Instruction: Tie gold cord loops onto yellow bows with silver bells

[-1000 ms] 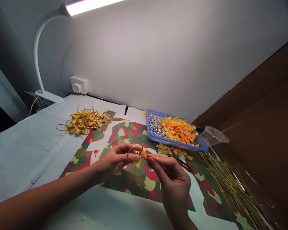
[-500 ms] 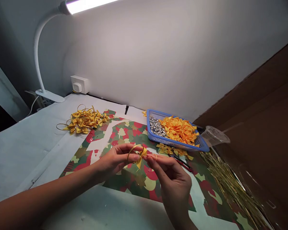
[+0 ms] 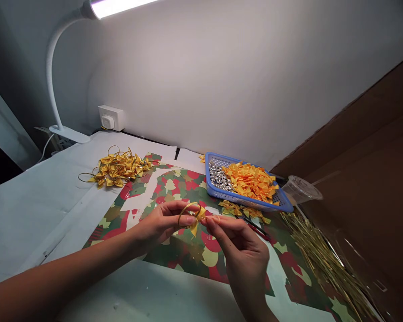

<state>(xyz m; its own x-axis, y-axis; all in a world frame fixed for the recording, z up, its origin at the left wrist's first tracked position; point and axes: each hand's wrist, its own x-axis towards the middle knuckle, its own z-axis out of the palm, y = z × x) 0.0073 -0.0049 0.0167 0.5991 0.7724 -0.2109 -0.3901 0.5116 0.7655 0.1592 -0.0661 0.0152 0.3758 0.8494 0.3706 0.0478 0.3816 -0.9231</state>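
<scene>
My left hand (image 3: 161, 222) and my right hand (image 3: 243, 252) meet above the patterned paper (image 3: 188, 250), both pinched on a small yellow ribbon bow with a gold cord loop (image 3: 193, 216). The loop arches over my left thumb and forefinger. My right fingertips pinch the bow's right side. A blue basket (image 3: 215, 191) just beyond holds orange bows (image 3: 250, 180) and small silver bells (image 3: 217, 175).
A heap of finished yellow bows with gold loops (image 3: 117, 167) lies at the back left. Loose bows (image 3: 242, 210) and a dark pen lie before the basket. Gold cords (image 3: 322, 259) spread at the right by a clear plastic cup (image 3: 300, 190). A white lamp base (image 3: 69, 133) and wall socket (image 3: 110, 118) stand behind.
</scene>
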